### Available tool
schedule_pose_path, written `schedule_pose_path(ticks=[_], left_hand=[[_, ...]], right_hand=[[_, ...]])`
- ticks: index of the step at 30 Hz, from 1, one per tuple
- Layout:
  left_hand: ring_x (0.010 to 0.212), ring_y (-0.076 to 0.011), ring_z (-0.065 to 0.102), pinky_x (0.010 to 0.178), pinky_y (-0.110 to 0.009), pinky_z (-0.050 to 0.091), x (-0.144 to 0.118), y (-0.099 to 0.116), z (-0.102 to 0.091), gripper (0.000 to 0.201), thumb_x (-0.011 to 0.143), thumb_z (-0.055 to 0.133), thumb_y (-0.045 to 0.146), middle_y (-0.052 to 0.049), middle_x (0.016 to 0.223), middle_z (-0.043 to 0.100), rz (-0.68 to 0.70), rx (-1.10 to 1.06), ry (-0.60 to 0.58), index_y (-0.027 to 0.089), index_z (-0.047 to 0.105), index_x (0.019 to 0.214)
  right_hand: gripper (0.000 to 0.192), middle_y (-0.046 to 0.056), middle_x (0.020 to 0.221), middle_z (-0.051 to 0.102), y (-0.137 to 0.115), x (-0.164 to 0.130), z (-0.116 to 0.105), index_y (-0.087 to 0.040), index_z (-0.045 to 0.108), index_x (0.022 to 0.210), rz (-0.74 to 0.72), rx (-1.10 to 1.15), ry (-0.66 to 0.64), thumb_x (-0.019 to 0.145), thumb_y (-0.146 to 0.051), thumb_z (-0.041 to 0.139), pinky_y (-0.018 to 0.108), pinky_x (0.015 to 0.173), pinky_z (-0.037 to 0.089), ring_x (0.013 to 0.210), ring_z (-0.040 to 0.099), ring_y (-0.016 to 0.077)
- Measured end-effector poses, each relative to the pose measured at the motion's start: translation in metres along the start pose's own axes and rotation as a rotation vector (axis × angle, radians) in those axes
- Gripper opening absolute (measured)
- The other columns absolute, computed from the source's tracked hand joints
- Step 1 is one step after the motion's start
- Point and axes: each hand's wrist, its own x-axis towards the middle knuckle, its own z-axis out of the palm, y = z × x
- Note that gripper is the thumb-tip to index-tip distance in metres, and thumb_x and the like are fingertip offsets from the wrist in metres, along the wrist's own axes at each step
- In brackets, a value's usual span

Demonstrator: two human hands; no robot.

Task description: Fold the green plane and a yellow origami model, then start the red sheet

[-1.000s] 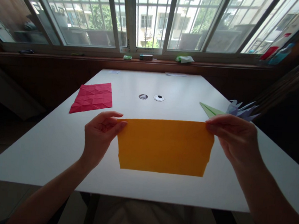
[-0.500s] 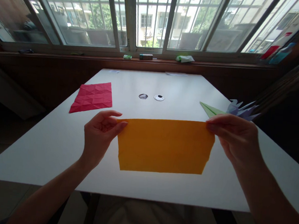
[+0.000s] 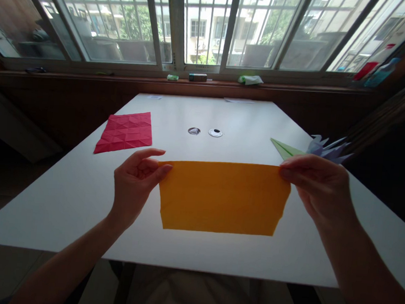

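No legible writing anywhere in view

The orange paper (image 3: 222,197), the creased red sheet (image 3: 125,132) and the white worktop (image 3: 60,196) bear no print, and the small box on the windowsill (image 3: 198,77) is too far off to read any label.

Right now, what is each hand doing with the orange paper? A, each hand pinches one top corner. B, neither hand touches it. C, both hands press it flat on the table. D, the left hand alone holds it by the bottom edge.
A: the left hand pinches the top left corner of the orange paper and the right hand the top right corner, so the sheet hangs between them over the white table.
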Motion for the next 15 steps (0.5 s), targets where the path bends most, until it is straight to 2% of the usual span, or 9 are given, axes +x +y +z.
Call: schedule_pose_path(ticks=[10, 15], left_hand=[[0.057, -0.0077, 0.060, 0.057, -0.018, 0.052, 0.0001, -0.0004, 0.0001, 0.030, 0.062, 0.077, 0.025, 0.005, 0.062, 0.063, -0.005, -0.003, 0.001, 0.024, 0.069, 0.091], [0.054, -0.0081, 0.059, 0.053, -0.018, 0.050, -0.0003, -0.0004, 0.0007, 0.021, 0.062, 0.077, 0.027, 0.004, 0.061, 0.063, -0.010, 0.009, 0.013, 0.023, 0.070, 0.082]], right_hand=[[0.017, -0.003, 0.063, 0.066, 0.0027, 0.0017, -0.0036, -0.024, 0.072, 0.064, -0.012, -0.002, -0.025, 0.055, -0.011, 0.077, 0.017, 0.056, 0.052, 0.060, 0.059, 0.0075], [0.017, -0.003, 0.064, 0.066, 0.0036, 0.0022, -0.0045, -0.024, 0.071, 0.064, -0.017, -0.002, -0.029, 0.054, -0.012, 0.078, 0.019, 0.055, 0.052, 0.060, 0.059, 0.0086]])
